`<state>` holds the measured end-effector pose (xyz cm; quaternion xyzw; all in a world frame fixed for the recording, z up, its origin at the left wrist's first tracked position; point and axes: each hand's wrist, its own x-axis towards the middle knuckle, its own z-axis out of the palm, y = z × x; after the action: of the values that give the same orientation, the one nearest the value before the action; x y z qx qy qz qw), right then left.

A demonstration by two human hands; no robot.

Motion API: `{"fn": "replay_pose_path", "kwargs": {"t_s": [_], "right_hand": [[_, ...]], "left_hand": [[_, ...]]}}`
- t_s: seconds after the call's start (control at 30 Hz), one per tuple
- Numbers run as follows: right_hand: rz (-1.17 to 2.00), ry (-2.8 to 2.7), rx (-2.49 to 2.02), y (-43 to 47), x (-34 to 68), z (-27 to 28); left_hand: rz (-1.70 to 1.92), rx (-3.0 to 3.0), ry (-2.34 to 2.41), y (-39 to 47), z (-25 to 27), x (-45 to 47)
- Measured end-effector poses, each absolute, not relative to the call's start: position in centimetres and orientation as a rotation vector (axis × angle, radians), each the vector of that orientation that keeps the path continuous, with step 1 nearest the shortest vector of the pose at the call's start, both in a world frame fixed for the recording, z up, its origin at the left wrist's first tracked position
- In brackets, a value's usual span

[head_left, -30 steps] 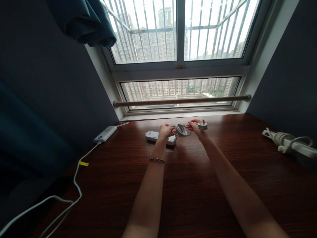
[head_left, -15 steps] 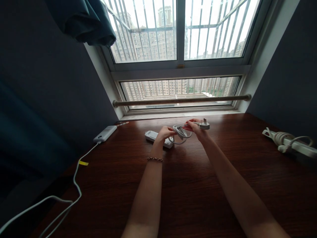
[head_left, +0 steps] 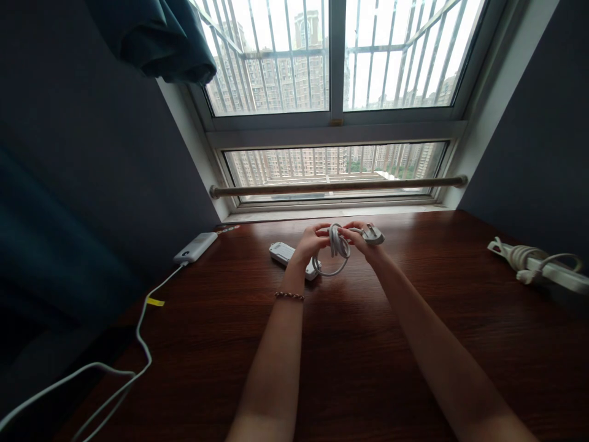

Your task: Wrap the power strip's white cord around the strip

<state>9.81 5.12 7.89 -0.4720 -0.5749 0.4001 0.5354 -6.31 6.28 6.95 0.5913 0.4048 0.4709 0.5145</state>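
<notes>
A coiled white power cord (head_left: 339, 244) hangs between my two hands above the table. My left hand (head_left: 313, 241) is closed on the left side of the coil. On the other side, my right hand (head_left: 360, 234) pinches the cord close to its plug (head_left: 373, 234), whose metal prongs show near the back of that hand. Behind and below my left hand lies a white power strip (head_left: 281, 252), partly covered by the hand and wrist. One loop of the cord droops down beside the strip's right end.
On the left, a white power bank (head_left: 196, 248) has a white cable (head_left: 146, 350) with a yellow tag (head_left: 155, 302) running from it. A second white power strip (head_left: 550, 270), its cord wrapped around it, lies at the right. The wooden table (head_left: 359, 356) meets the window sill at the back.
The coil has turned more upright between my hands. My right hand and the plug have shifted slightly left and down, and my left hand's fingers have risen a little along the cord.
</notes>
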Motion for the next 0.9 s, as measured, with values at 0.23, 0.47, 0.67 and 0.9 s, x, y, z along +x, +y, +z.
{"fn": "replay_pose_path", "kwargs": {"t_s": [0.23,0.47,0.67,0.9], "right_hand": [[1.398,-1.396,-1.06,3.7,12.7,10.2],[1.055,-1.249,-0.883,4.5,13.8,11.0],[0.96,-1.132,-0.938,4.8,12.7,10.4],[1.206,-1.211,-1.138,5.0,10.5,8.8]], "left_hand": [[1.236,1.305,0.957,6.9,6.1,-6.4],[1.324,1.171,1.106,7.6,5.3,-7.1],[1.233,1.251,1.089,7.0,6.0,-7.4],[1.087,1.395,0.98,6.4,6.6,-6.7]]}}
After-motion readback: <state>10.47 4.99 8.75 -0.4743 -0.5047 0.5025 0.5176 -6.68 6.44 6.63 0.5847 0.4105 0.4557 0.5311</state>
